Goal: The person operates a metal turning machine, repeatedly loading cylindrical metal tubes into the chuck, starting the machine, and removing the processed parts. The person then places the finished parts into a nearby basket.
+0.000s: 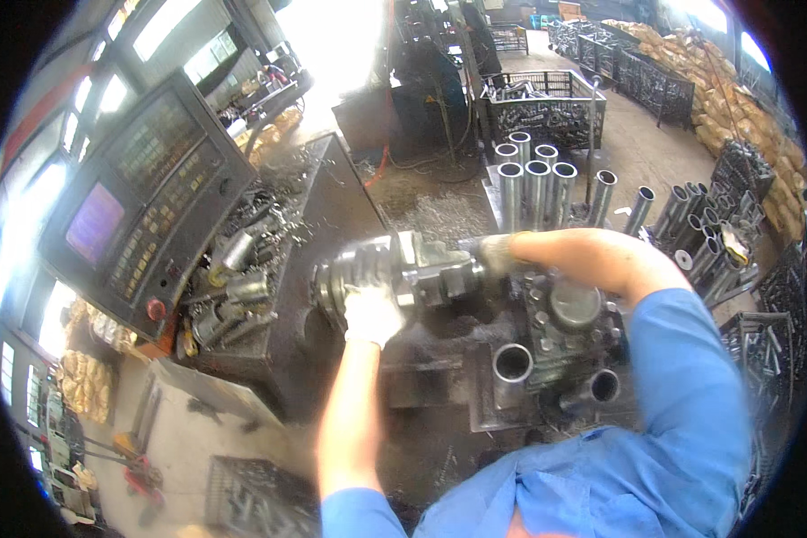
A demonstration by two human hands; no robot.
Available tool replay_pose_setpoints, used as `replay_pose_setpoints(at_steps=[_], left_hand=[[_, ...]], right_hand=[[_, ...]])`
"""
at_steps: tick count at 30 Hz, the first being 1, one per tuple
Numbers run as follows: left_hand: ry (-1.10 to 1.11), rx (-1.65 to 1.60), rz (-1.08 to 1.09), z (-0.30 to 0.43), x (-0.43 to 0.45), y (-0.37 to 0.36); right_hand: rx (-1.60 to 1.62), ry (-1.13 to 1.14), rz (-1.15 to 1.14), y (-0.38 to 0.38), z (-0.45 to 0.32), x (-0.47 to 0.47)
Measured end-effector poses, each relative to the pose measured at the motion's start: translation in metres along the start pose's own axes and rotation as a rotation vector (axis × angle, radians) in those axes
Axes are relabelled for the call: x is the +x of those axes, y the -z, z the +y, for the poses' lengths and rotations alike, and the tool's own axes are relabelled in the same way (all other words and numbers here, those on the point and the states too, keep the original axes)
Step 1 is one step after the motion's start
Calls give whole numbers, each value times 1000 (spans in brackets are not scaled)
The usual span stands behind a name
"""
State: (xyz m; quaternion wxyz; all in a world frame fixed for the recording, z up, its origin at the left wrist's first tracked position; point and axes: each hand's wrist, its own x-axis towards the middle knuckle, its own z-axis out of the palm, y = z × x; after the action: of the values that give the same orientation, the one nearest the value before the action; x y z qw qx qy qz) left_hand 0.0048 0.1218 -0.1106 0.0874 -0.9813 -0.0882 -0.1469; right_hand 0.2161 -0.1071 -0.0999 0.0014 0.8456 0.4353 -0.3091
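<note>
A lathe chuck [366,259] with stepped metal jaws [444,279] lies across the middle of the view. My left hand [374,316], in a pale work glove, is against the near side of the chuck, its fingers blurred. Beyond the right end of the jaws is my right hand [496,254], also gloved, with the arm bent over the tool turret [565,316]. Something dark lies at its fingertips, but blur hides whether the hand grips it. One steel tube [512,366] stands upright near the turret, and another tube [602,387] tilts beside it.
On the left hangs a CNC control panel [155,202] with a lit screen and a red button. Metal parts and swarf [242,289] cover the machine ledge below it. Several steel tubes [536,191] stand at the back right, near a wire-mesh bin [545,111] of parts.
</note>
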Motion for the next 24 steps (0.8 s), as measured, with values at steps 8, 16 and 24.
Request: replay_pose_setpoints(at_steps=[8, 16, 24], left_hand=[[-70, 29, -134, -1, 35, 42], [42, -184, 292, 8, 31, 22], [23, -391, 298, 4, 3, 19]], right_hand=[[-31, 159, -95, 1, 49, 43], [-375, 109, 273, -2, 92, -7], [-360, -253, 602, 30, -71, -224]])
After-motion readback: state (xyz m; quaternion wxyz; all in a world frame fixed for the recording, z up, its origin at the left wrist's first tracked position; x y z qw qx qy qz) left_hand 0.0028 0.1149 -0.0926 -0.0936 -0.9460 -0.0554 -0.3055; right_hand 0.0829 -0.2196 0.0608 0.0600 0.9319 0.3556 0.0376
